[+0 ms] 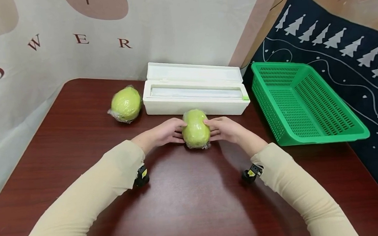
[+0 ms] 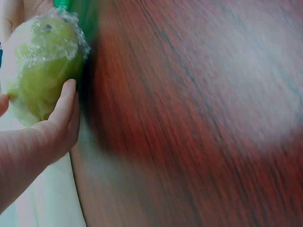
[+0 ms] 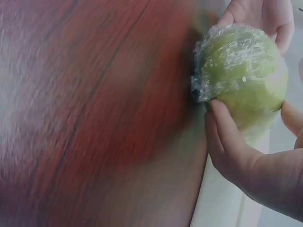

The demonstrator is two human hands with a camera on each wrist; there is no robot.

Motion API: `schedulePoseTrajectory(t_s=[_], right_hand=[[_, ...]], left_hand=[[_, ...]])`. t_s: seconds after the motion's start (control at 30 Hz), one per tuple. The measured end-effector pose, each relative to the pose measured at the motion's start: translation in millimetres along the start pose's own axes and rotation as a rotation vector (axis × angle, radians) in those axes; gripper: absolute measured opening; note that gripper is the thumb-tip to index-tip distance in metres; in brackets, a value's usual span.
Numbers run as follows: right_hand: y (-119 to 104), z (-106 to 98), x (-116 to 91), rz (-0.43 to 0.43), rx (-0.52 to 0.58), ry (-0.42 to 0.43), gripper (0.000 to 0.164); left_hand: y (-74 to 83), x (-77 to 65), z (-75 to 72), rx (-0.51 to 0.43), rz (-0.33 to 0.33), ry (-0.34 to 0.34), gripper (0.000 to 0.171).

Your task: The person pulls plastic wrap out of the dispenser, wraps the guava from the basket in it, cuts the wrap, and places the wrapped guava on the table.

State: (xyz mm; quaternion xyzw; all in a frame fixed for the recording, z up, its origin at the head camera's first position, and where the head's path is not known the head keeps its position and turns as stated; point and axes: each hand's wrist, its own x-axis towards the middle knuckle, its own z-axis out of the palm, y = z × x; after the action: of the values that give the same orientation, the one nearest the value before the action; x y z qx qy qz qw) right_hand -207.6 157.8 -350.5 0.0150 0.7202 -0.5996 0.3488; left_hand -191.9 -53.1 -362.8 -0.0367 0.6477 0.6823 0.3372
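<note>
Both hands hold one yellow-green fruit (image 1: 196, 129) wrapped in clear cling film, at the middle of the table. My left hand (image 1: 169, 131) grips its left side, thumb above and fingers lower down. From the right, my right hand (image 1: 224, 130) grips it the same way. Crinkled film (image 3: 203, 71) bunches at the near end of the fruit. Right behind it stands a long white cling film box (image 1: 194, 104) with its lid raised and film visible inside. A second wrapped green fruit (image 1: 126, 104) sits left of the box.
A green plastic basket (image 1: 310, 138) with slotted walls stands at the right side of the table. The dark red wooden table (image 1: 182, 207) reaches back to a printed white cloth (image 1: 175, 30). A dark blue cloth with tree prints (image 1: 346, 79) hangs at the right.
</note>
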Motion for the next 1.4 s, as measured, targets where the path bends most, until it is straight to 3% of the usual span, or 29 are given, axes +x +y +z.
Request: schedulePoseTrajectory(t_s=[0.17,0.33,0.63,0.9,1.13,1.4], right_hand=[[-6.7,11.7,-4.3,-0.021,0.029,-0.049,0.05],[-16.9,26.2,-7.5,-0.049,0.054,-0.092,0.052],[-47.9,61.7,-8.8,-0.114,0.066,-0.131,0.052],[-80.4,99.1,5.9,-0.139,0.172,-0.122,0.053],[-105.1,144.9,29.1,-0.145,0.28,-0.102,0.048],[-115.7,200.7,48.6,-0.154,0.39,-0.071,0.052]], left_hand=[[4.3,-7.7,-6.4,0.022,0.014,0.033,0.052],[12.9,-23.1,-21.7,0.085,0.035,0.022,0.051],[34.1,-71.9,-56.3,0.163,0.103,0.022,0.058],[49.6,-103.5,-92.6,0.185,0.15,0.093,0.051],[51.9,-123.3,-133.6,0.156,0.181,0.197,0.033],[38.5,-152.9,-175.9,-0.012,0.231,0.278,0.013]])
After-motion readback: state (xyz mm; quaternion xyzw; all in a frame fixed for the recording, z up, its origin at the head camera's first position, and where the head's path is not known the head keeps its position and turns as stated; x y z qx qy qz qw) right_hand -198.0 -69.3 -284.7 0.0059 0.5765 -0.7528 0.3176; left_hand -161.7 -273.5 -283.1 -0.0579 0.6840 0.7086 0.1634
